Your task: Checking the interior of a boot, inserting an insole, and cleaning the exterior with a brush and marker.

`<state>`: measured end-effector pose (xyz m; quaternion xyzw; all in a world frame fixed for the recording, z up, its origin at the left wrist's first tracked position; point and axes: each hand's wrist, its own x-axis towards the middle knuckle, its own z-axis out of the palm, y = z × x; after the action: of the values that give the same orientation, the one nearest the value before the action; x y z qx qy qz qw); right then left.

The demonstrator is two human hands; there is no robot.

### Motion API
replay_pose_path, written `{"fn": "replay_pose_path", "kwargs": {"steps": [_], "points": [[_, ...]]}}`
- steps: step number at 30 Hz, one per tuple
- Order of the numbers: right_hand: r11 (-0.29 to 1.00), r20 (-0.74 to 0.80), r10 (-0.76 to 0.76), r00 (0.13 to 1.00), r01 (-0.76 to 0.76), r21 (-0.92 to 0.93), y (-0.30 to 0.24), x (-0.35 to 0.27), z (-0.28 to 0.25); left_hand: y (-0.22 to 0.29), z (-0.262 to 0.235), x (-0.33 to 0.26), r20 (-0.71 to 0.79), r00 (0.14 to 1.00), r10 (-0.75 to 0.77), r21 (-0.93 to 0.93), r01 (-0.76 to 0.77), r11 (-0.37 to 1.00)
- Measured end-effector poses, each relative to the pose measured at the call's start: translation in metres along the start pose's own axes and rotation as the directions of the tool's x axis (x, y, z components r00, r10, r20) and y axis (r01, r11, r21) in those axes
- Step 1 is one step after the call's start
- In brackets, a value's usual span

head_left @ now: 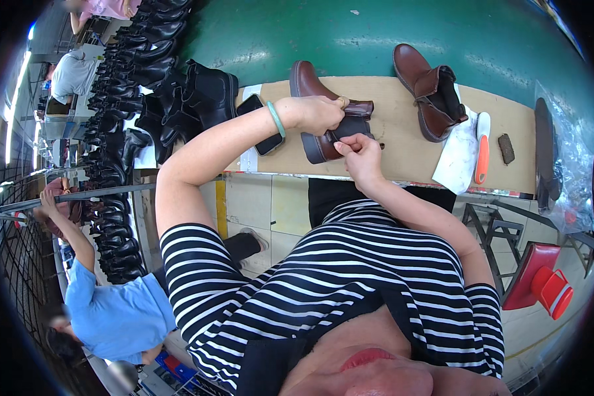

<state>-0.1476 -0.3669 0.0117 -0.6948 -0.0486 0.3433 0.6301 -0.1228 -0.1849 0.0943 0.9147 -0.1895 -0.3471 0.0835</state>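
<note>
A brown leather ankle boot (310, 80) lies on the cardboard-covered bench in front of me, its heel toward me and its shaft to the right. My left hand (318, 115), with a green bangle at the wrist, is closed over the boot's upper side by the shaft. From below, my right hand (362, 156) pinches with thumb and forefinger at the boot's near side. Whatever small part sits in that pinch is hidden. The other brown boot (435, 92) rests farther right, apart from both hands. A black phone (269, 144) lies under my left forearm.
Right of the boots are a white sheet (450, 162), an orange-and-white tool (482, 148), a small brown block (505, 149) and clear plastic (567, 178). Many black boots (208, 92) crowd the left. A person in blue (115, 310) works at lower left; a red stool (531, 274) stands lower right.
</note>
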Motion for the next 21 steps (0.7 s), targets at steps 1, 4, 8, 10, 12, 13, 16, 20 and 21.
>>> {"fn": "replay_pose_path", "kwargs": {"steps": [1, 4, 8, 10, 12, 13, 16, 20, 21], "points": [[1.000, -0.010, -0.004, 1.000, 0.005, 0.031, 0.000, -0.002, -0.003, -0.002, -0.003, 0.000, -0.001, 1.000, 0.000, 0.000, 0.000, 1.000], [1.000, 0.014, 0.020, 1.000, -0.020, 0.021, 0.002, 0.000, -0.009, -0.012, -0.005, -0.002, -0.056, 0.998, 0.009, -0.171, -0.019, 0.985], [1.000, 0.048, 0.000, 0.999, -0.001, 0.031, -0.001, -0.003, -0.010, -0.024, -0.003, -0.009, -0.167, 0.986, 0.011, -0.412, -0.080, 0.908], [0.992, 0.020, -0.124, 0.992, 0.124, -0.015, 0.001, -0.001, -0.011, -0.028, -0.002, -0.019, -0.166, 0.986, -0.017, -0.534, -0.075, 0.842], [0.992, 0.027, -0.112, 0.993, 0.113, -0.048, 0.004, 0.002, -0.012, -0.036, 0.004, -0.030, -0.422, 0.906, -0.007, -0.424, -0.191, 0.885], [0.991, 0.031, -0.100, 0.994, 0.102, -0.081, 0.006, 0.004, -0.011, -0.032, 0.003, -0.031, -0.420, 0.908, -0.005, -0.425, -0.192, 0.884], [0.976, 0.019, -0.163, 0.986, 0.164, -0.142, 0.010, 0.006, -0.010, -0.013, 0.001, -0.035, -0.356, 0.929, -0.100, -0.528, -0.112, 0.842], [0.971, 0.010, -0.186, 0.983, 0.185, -0.149, 0.008, 0.006, -0.008, -0.001, 0.017, -0.024, -0.416, 0.909, -0.035, -0.321, -0.111, 0.941], [0.968, 0.016, -0.191, 0.981, 0.191, -0.164, 0.007, 0.005, -0.008, 0.000, 0.016, -0.021, -0.416, 0.909, -0.033, -0.321, -0.113, 0.940]]}}
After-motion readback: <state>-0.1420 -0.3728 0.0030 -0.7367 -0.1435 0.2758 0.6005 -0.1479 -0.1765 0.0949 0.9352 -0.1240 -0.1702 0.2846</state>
